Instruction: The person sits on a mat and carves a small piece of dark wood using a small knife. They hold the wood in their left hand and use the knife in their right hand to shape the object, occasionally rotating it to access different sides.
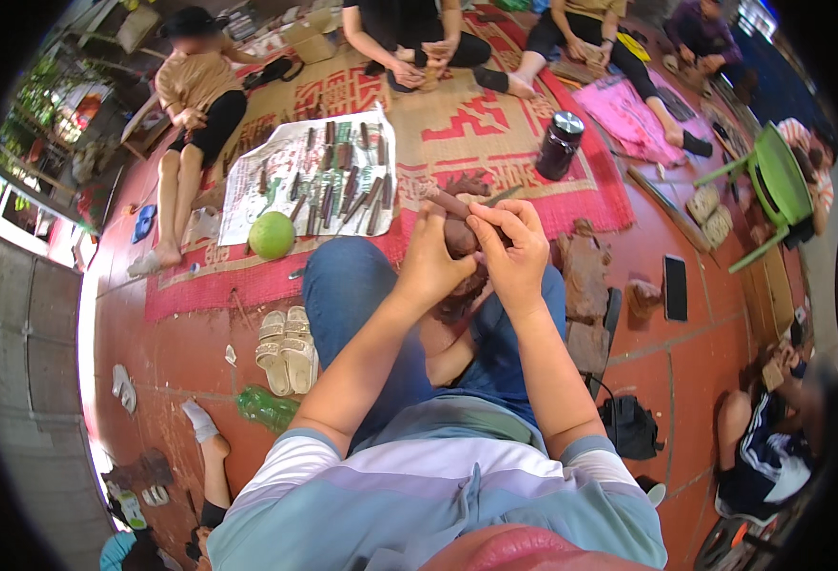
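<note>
Left hand (430,259), fingers curled, grips a brown wooden piece (461,238) above the person's blue-trousered knee (348,276); a handled tool (449,203) juts from its top. Right hand (509,249) pinches the same piece from the other side, fingertips pressed together. Beyond the knee: green round fruit (272,235), paper sheet (276,186) carrying many chisels (343,186). Beside the knee, on the floor: pale sandals (286,349).
</note>
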Demonstrator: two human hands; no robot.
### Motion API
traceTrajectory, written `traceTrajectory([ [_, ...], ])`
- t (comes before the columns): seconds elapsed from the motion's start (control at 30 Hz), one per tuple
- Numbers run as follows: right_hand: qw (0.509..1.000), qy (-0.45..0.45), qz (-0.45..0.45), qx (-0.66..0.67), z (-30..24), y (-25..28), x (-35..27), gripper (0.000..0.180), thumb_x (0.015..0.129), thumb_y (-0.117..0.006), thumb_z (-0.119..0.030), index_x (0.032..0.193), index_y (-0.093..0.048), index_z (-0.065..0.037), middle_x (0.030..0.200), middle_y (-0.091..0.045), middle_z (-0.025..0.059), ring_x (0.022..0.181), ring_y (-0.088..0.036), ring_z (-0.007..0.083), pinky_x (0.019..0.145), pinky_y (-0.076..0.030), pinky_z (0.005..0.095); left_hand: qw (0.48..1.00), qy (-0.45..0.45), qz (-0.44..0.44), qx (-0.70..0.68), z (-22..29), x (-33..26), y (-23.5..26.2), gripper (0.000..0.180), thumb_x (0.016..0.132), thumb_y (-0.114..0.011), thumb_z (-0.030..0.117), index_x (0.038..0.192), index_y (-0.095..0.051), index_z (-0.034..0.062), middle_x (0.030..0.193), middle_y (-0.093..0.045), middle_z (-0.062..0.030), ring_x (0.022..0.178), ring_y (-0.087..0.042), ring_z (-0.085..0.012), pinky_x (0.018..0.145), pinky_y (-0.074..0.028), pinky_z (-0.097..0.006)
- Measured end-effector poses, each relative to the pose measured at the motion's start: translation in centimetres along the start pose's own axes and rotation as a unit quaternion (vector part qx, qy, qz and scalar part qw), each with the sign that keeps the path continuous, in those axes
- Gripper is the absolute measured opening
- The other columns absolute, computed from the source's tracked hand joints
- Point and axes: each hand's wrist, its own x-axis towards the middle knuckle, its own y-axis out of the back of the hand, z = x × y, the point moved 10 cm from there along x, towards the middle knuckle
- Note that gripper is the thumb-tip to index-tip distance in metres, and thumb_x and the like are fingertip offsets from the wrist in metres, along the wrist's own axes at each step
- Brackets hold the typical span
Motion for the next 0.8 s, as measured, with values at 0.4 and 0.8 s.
traceTrajectory([
  [0.4,0.991,-0.054,0.078,-0.092,10.2,8.0,-9.2,0.014,0.077,-0.070,0.001,0.090,-0.071,-0.001,0.085,-0.056,0.0065,0.076,-0.055,0.0158,0.066,-0.044,0.0256,1.000,0.004,-0.022,-0.010,-1.1,-0.3,-0.8,0.063,0.064,-0.076,0.013,0.119,-0.045,0.0072,0.131,-0.039,-0.0241,0.125,-0.039,-0.0414,0.103,-0.036,-0.043],
  [0.8,0.996,0.041,0.075,0.026,2.7,1.0,-3.1,0.020,0.077,-0.070,0.001,0.096,-0.070,-0.004,0.085,-0.056,0.0049,0.075,-0.054,0.0143,0.064,-0.044,0.0250,1.000,0.009,-0.021,0.004,-1.7,-0.7,-0.7,0.069,0.065,-0.076,0.011,0.124,-0.041,0.0036,0.136,-0.034,-0.0243,0.127,-0.038,-0.0396,0.105,-0.034,-0.043],
])
